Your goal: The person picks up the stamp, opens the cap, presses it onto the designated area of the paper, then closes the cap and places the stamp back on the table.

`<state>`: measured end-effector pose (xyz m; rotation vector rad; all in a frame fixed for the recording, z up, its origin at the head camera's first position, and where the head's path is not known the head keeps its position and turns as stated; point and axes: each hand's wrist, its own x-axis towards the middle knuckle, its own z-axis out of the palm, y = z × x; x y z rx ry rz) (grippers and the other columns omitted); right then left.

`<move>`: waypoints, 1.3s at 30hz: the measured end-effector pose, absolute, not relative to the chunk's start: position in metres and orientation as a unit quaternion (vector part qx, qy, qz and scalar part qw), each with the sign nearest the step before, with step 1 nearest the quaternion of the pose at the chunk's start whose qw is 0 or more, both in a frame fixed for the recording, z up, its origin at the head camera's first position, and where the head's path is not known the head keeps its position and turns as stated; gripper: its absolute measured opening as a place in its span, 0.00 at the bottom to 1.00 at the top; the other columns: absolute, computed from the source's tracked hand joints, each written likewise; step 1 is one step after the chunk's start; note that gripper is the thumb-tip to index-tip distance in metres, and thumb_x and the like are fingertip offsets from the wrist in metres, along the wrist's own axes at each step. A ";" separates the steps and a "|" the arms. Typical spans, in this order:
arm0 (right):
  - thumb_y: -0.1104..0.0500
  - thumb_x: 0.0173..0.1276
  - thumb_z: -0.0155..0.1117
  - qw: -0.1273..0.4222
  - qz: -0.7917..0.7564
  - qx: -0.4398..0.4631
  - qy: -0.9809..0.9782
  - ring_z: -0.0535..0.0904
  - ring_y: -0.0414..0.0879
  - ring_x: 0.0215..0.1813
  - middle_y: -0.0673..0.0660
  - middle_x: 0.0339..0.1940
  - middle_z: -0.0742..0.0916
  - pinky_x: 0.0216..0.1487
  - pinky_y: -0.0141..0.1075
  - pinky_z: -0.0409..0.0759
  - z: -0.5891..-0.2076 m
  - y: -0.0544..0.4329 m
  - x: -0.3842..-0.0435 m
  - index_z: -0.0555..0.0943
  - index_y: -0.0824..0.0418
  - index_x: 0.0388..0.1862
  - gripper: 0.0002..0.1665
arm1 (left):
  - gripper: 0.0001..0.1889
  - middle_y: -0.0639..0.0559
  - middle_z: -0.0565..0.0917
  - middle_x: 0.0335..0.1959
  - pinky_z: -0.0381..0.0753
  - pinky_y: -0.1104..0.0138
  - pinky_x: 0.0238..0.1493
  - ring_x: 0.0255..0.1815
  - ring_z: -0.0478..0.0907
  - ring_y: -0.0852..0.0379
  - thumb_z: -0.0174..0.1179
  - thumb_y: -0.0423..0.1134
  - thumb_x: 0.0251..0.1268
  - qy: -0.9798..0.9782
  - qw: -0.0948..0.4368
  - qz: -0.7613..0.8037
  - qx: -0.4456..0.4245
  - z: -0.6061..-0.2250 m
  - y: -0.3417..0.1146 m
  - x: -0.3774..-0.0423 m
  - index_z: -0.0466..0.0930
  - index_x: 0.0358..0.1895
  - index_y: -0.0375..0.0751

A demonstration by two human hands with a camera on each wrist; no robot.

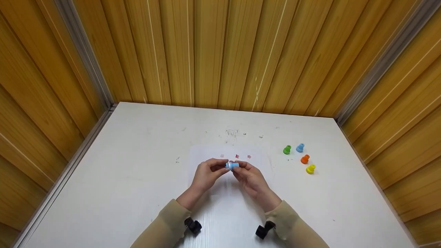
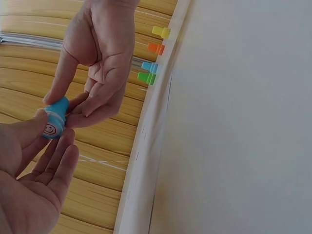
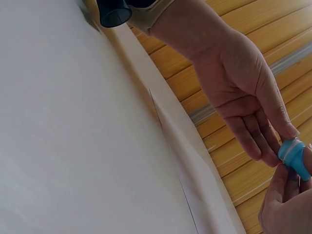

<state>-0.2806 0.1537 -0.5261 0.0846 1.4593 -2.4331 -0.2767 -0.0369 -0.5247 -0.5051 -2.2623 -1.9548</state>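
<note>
Between my two hands, over the white paper (image 1: 203,151), is a light-blue stamp (image 1: 234,165) with a pale ring round it. In the left wrist view a smiling face shows on the blue stamp's (image 2: 53,127) wide end. My left hand (image 1: 204,174) pinches this wide end between thumb and fingers. My right hand (image 1: 254,179) grips the narrower handle end. Seen from the right wrist, the blue stamp (image 3: 291,153) is partly hidden by the fingers. Small red prints (image 1: 237,156) lie in a row on the paper, just beyond the hands.
To the right on the white table (image 1: 144,144) stand a green stamp (image 1: 287,149), a blue one (image 1: 300,147), an orange one (image 1: 305,158) and a yellow one (image 1: 310,169). Wood-patterned walls (image 1: 206,51) enclose the table at the back and sides.
</note>
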 end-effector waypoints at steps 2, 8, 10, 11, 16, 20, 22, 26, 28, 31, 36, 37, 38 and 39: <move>0.73 0.73 0.61 0.147 -0.842 0.026 0.518 0.87 0.39 0.49 0.49 0.43 0.91 0.56 0.29 0.85 -0.527 0.154 -0.280 0.84 0.60 0.41 0.10 | 0.15 0.38 0.89 0.49 0.89 0.69 0.48 0.46 0.89 0.45 0.71 0.32 0.64 -0.748 0.055 -0.640 -0.167 -0.525 -0.037 -0.276 0.88 0.53 0.32; 0.73 0.71 0.63 0.128 -0.828 0.032 0.545 0.87 0.39 0.48 0.49 0.43 0.90 0.54 0.29 0.86 -0.528 0.151 -0.278 0.82 0.61 0.42 0.08 | 0.15 0.40 0.90 0.48 0.89 0.70 0.47 0.45 0.89 0.50 0.72 0.33 0.63 -0.761 0.059 -0.624 -0.168 -0.525 -0.038 -0.275 0.88 0.53 0.34; 0.72 0.71 0.64 0.124 -0.823 0.037 0.553 0.87 0.39 0.48 0.50 0.43 0.90 0.54 0.30 0.86 -0.529 0.150 -0.278 0.82 0.62 0.43 0.08 | 0.15 0.41 0.90 0.47 0.89 0.71 0.46 0.45 0.89 0.51 0.72 0.33 0.63 -0.763 0.060 -0.621 -0.167 -0.525 -0.037 -0.275 0.88 0.53 0.34; 0.72 0.71 0.64 0.123 -0.821 0.039 0.556 0.87 0.40 0.49 0.50 0.43 0.89 0.54 0.30 0.86 -0.529 0.150 -0.279 0.81 0.63 0.44 0.07 | 0.15 0.41 0.90 0.47 0.89 0.71 0.46 0.45 0.89 0.51 0.72 0.33 0.63 -0.764 0.062 -0.620 -0.168 -0.526 -0.037 -0.276 0.88 0.53 0.34; 0.71 0.72 0.63 0.120 -0.818 0.042 0.561 0.87 0.39 0.49 0.49 0.43 0.89 0.56 0.31 0.86 -0.531 0.149 -0.278 0.81 0.63 0.45 0.07 | 0.15 0.42 0.90 0.46 0.89 0.70 0.45 0.45 0.89 0.48 0.71 0.34 0.64 -0.771 0.069 -0.612 -0.164 -0.526 -0.036 -0.275 0.88 0.53 0.34; 0.72 0.73 0.61 0.126 -0.838 0.041 0.529 0.87 0.39 0.49 0.50 0.43 0.90 0.57 0.30 0.85 -0.533 0.149 -0.279 0.81 0.63 0.44 0.07 | 0.18 0.41 0.90 0.49 0.89 0.68 0.46 0.47 0.89 0.45 0.71 0.36 0.64 -0.775 0.067 -0.607 -0.161 -0.527 -0.035 -0.275 0.86 0.56 0.33; 0.72 0.73 0.61 0.127 -0.849 0.047 0.510 0.87 0.39 0.49 0.51 0.43 0.90 0.57 0.29 0.85 -0.531 0.150 -0.279 0.82 0.63 0.44 0.07 | 0.21 0.39 0.89 0.50 0.90 0.66 0.48 0.48 0.89 0.44 0.71 0.35 0.64 -0.777 0.063 -0.605 -0.164 -0.526 -0.036 -0.276 0.84 0.59 0.32; 0.72 0.74 0.60 0.114 -0.860 0.068 0.493 0.88 0.40 0.50 0.52 0.44 0.91 0.57 0.30 0.86 -0.524 0.157 -0.284 0.81 0.64 0.46 0.07 | 0.25 0.38 0.88 0.54 0.90 0.61 0.52 0.53 0.88 0.44 0.71 0.36 0.65 -0.801 0.049 -0.578 -0.151 -0.523 -0.044 -0.279 0.81 0.64 0.32; 0.71 0.75 0.60 0.101 -0.861 0.075 0.493 0.88 0.41 0.50 0.52 0.45 0.91 0.56 0.30 0.86 -0.519 0.163 -0.288 0.80 0.64 0.48 0.07 | 0.26 0.38 0.87 0.57 0.88 0.58 0.57 0.58 0.86 0.43 0.71 0.37 0.65 -0.821 0.033 -0.554 -0.135 -0.522 -0.049 -0.281 0.79 0.65 0.32; 0.71 0.76 0.59 0.079 -0.863 0.087 0.491 0.88 0.41 0.50 0.51 0.44 0.91 0.56 0.30 0.86 -0.512 0.174 -0.295 0.79 0.64 0.49 0.07 | 0.29 0.37 0.83 0.64 0.82 0.51 0.67 0.66 0.80 0.38 0.71 0.38 0.65 -0.854 -0.003 -0.509 -0.109 -0.521 -0.058 -0.286 0.77 0.68 0.31; 0.68 0.76 0.62 0.038 -0.850 0.094 0.518 0.88 0.40 0.51 0.50 0.45 0.91 0.60 0.30 0.85 -0.503 0.197 -0.306 0.79 0.64 0.55 0.11 | 0.36 0.33 0.71 0.75 0.65 0.47 0.79 0.78 0.65 0.36 0.71 0.39 0.65 -0.900 -0.046 -0.422 -0.096 -0.524 -0.070 -0.290 0.68 0.73 0.28; 0.67 0.75 0.63 0.030 -0.844 0.094 0.528 0.88 0.40 0.52 0.49 0.46 0.91 0.61 0.31 0.84 -0.502 0.202 -0.308 0.79 0.64 0.56 0.13 | 0.38 0.32 0.69 0.76 0.63 0.47 0.81 0.80 0.63 0.36 0.71 0.39 0.65 -0.907 -0.051 -0.406 -0.096 -0.524 -0.072 -0.290 0.66 0.74 0.28; 0.66 0.75 0.64 0.022 -0.836 0.093 0.540 0.88 0.39 0.53 0.48 0.46 0.91 0.63 0.31 0.84 -0.501 0.207 -0.310 0.78 0.64 0.57 0.14 | 0.39 0.32 0.67 0.77 0.61 0.47 0.82 0.81 0.61 0.37 0.71 0.39 0.65 -0.914 -0.055 -0.391 -0.097 -0.525 -0.073 -0.290 0.65 0.75 0.27; 0.65 0.75 0.65 0.013 -0.829 0.092 0.551 0.88 0.39 0.53 0.47 0.46 0.91 0.64 0.32 0.83 -0.500 0.212 -0.312 0.78 0.64 0.59 0.16 | 0.40 0.32 0.65 0.79 0.59 0.48 0.82 0.82 0.59 0.37 0.71 0.39 0.65 -0.919 -0.060 -0.377 -0.097 -0.526 -0.074 -0.290 0.64 0.76 0.27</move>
